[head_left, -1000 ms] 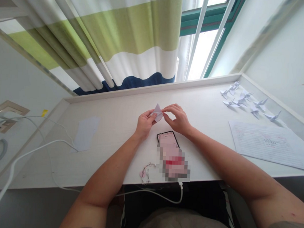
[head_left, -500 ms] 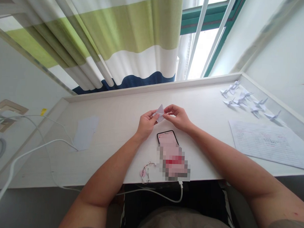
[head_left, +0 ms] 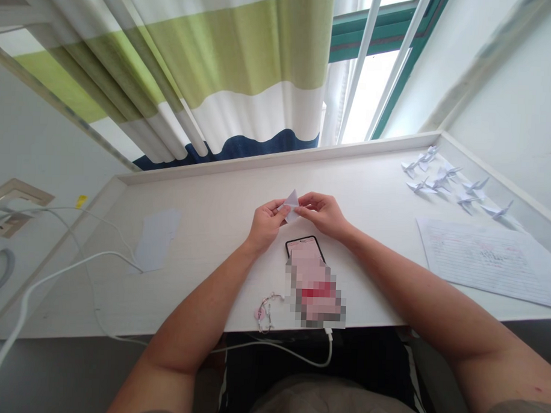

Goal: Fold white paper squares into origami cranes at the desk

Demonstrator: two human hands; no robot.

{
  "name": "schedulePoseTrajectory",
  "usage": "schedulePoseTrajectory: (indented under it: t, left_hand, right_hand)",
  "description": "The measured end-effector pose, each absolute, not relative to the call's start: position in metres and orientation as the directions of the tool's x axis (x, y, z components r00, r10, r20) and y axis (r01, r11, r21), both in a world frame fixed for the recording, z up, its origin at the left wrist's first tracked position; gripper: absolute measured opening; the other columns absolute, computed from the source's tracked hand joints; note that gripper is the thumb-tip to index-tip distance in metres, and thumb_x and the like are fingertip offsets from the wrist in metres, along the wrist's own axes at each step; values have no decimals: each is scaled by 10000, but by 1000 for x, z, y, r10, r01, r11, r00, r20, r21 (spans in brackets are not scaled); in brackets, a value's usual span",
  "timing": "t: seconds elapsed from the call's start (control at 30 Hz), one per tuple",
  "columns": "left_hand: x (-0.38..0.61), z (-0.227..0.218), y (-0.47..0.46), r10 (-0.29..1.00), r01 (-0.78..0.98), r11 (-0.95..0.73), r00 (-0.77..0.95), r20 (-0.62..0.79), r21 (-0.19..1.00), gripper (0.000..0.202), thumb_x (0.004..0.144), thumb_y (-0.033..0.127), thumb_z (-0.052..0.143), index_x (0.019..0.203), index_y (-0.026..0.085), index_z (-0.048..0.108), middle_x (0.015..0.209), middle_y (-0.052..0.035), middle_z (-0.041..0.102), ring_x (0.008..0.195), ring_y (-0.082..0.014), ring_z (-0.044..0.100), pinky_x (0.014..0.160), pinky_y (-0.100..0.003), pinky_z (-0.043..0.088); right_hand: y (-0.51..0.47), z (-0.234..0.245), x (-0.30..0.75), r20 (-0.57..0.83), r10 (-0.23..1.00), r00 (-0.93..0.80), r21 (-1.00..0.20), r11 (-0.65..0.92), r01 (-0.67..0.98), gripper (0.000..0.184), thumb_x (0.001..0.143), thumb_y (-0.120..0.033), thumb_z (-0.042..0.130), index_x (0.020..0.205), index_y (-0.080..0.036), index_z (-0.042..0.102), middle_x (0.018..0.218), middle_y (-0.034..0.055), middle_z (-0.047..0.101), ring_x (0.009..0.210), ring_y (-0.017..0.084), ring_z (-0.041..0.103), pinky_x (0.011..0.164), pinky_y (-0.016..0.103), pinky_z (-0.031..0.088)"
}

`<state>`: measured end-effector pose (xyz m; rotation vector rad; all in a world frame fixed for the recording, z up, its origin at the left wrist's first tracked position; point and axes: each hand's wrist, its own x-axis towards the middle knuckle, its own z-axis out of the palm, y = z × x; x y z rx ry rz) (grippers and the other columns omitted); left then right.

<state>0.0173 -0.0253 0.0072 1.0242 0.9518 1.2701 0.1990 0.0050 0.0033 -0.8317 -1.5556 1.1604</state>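
A small piece of folded white paper [head_left: 292, 199] is held between my two hands above the middle of the desk, one pointed corner facing up and away from me. My left hand [head_left: 266, 223] pinches its left side, thumb on top. From the right, my right hand [head_left: 323, 213] closes thumb and fingers on the opposite edge. Fingers cover parts of the paper, so its full shape is hidden. Just below the hands lies a phone [head_left: 305, 246], its screen mostly blurred out, with a white cable plugged into its near end.
Several folded paper cranes [head_left: 439, 181] stand at the back right, behind written sheets [head_left: 490, 256]. Loose white paper [head_left: 155, 238] lies on the left near white cables [head_left: 65, 270]. A beaded strap [head_left: 266, 311] rests beside the phone. A raised rim [head_left: 277, 161] edges the desk [head_left: 213, 192].
My right hand's fingers have shifted slightly on the paper's edge. Otherwise the hands and paper stay nearly in place; the whole view has moved a little.
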Motion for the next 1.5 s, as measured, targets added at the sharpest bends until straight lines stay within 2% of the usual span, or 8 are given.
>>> schedulePoseTrajectory:
  t: [0.17,0.37,0.5,0.7,1.0,1.3,1.4,1.5]
  left_hand:
    - [18,6,-27,996,-264,29,87,-6,964,512,769,450,918,1141,124,782,814,-67,801,739,-181,739,770,-326,599]
    - [19,7,-27,998,-279,13,62,5,960,496,759,408,931,1144,136,774,861,-62,812,768,-164,737,798,-317,598]
    - [19,8,-27,997,-302,39,71,-18,953,545,759,376,937,1208,142,736,905,-78,825,838,-185,762,870,-357,607]
    - [18,12,-28,996,-296,64,79,-42,953,535,743,334,940,1204,145,745,928,-84,832,838,-185,767,851,-342,601]
    - [20,12,-29,999,-257,21,45,-9,966,467,764,509,904,1027,140,791,853,-70,808,825,-203,761,832,-351,602]
    - [18,13,-28,998,-296,13,67,7,955,448,739,548,908,871,150,750,797,-39,771,796,-197,752,857,-380,622]
    - [19,11,-27,997,-299,34,72,-13,954,445,735,548,908,857,149,751,822,-51,782,829,-214,762,874,-392,623]
    - [19,8,-27,997,-295,58,57,-44,954,450,732,535,911,907,145,771,842,-71,795,878,-241,776,892,-409,621]
  right_hand:
    - [4,7,202,213,930,-299,-977,193,-95,301,812,-501,826,903,-217,779,872,35,792,781,192,702,767,365,568]
    - [4,4,198,246,940,-235,-969,235,-72,385,778,-556,865,904,-223,719,911,49,757,837,201,687,770,370,563]
    - [5,1,197,252,929,-270,-968,240,-78,420,765,-560,885,913,-229,672,886,32,723,821,184,662,759,362,560]
    - [8,2,198,243,917,-316,-967,204,-153,460,737,-566,908,961,-231,687,864,20,718,814,181,671,802,380,576]
    - [2,2,193,281,915,-289,-960,274,-64,412,789,-590,849,911,-226,699,864,24,728,788,177,664,764,374,569]
    - [-1,6,190,269,927,-262,-962,244,-124,375,791,-534,863,869,-213,686,867,43,752,800,190,686,792,395,574]
    - [0,3,190,281,920,-273,-960,271,-72,358,828,-539,825,889,-219,677,881,49,751,818,206,692,797,411,584]
    - [-1,2,192,423,879,-220,-884,454,113,267,888,-462,772,999,-240,674,981,66,747,922,242,693,870,451,581]
